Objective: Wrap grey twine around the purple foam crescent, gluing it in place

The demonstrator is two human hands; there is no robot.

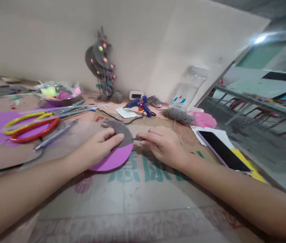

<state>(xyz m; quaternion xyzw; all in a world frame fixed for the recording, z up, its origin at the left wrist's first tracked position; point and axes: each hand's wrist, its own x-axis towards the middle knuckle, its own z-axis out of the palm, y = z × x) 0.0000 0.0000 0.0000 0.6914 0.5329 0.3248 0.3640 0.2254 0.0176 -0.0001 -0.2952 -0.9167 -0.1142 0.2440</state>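
Note:
A purple crescent-shaped cutout (115,158), its upper part wrapped in grey yarn (122,131), is held in my left hand (102,141). The thumb lies across its face and the fingers curl behind. Just right of the cutout's edge, my right hand (162,143) pinches a small dark grey end, which looks like the yarn, between thumb and fingers. That end reaches the cutout's right edge. Beyond the hands, a blue hot glue gun (143,105) stands with its nozzle over a white paper (126,113).
Scissors with yellow and red handles (35,130) and a pen (56,135) lie left, near a bowl of pompoms (59,96). A grey yarn skein (178,115), plastic bottle (186,91) and phone (224,152) are right. A decorated moon ornament (102,64) leans against the wall.

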